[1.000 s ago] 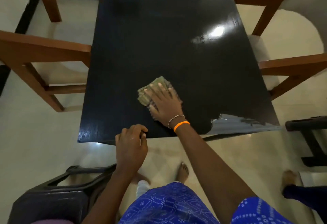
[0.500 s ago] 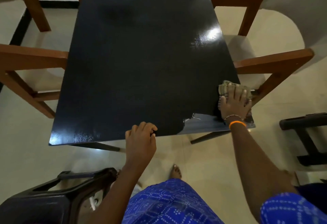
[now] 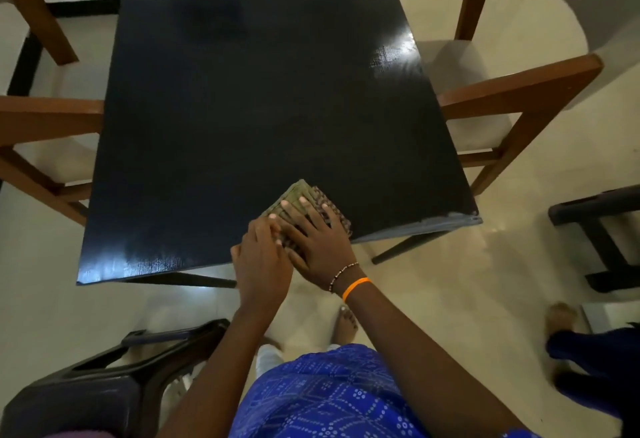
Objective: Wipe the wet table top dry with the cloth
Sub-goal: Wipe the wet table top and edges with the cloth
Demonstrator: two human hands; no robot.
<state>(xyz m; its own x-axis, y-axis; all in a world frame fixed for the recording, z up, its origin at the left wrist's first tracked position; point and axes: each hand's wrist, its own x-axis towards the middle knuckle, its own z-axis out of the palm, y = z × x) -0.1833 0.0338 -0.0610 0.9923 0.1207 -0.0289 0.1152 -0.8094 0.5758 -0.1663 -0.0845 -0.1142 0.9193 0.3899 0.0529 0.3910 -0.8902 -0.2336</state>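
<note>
- We find the folded olive-green woven cloth (image 3: 304, 200) lying flat on the dark rectangular wooden bench (image 3: 249, 119), near the bench's near edge and right of its centre.
- We see the right hand (image 3: 317, 235) laid palm-down on the cloth, fingers straight and spread, pressing it onto the bench top.
- The right wrist carries an orange band (image 3: 355, 288) and a thin beaded bracelet (image 3: 341, 273).
- We see the left hand (image 3: 261, 257) just beside the right hand, at the cloth's left corner and over the near bench edge. Its fingers are bent at that corner; we cannot tell whether they pinch the cloth.
- A pale wet streak (image 3: 440, 223) lies along the near right corner of the bench.
- Brown wooden chairs (image 3: 512, 91) stand on both sides of the bench.
- A black plastic stool (image 3: 114, 378) stands on the pale tiled floor (image 3: 450, 282), near the left arm.
</note>
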